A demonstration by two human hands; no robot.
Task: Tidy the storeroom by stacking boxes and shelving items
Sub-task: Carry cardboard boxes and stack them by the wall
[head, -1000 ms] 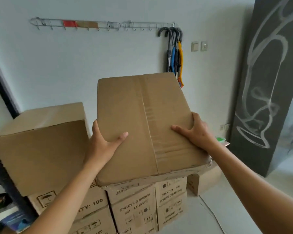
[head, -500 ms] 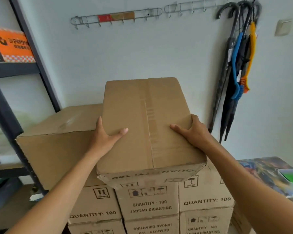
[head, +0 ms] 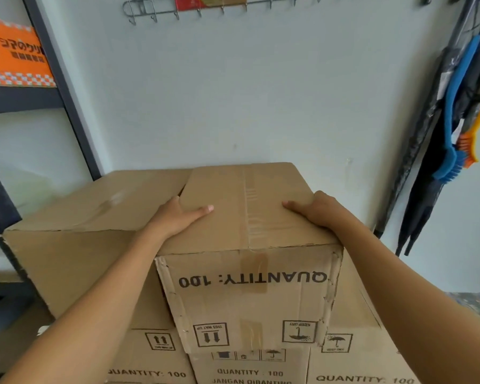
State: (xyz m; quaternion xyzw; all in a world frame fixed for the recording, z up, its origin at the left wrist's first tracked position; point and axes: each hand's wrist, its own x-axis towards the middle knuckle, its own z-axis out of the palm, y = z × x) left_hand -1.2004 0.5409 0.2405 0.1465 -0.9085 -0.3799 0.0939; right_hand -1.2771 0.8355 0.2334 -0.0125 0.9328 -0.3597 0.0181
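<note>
I hold a brown cardboard box (head: 247, 286) at chest height; its near face reads "QUANTITY: 100" upside down. My left hand (head: 175, 217) grips its left top edge, thumb lying across the lid. My right hand (head: 313, 209) grips the right top edge the same way. The box sits against a larger plain box (head: 72, 245) on its left, above a stack of printed boxes (head: 250, 370). Whether its underside touches the stack is hidden.
A dark metal shelf rack (head: 67, 87) stands at the left, with an orange carton (head: 14, 56) on it. Umbrellas (head: 449, 139) hang on the wall at the right, below a metal hook rail (head: 194, 8). A patterned surface (head: 474, 306) shows at the lower right.
I have stepped closer and lowered the box, so it now lies level beside the large box above the stack. Its near face has come into view. Both hands keep their grip.
</note>
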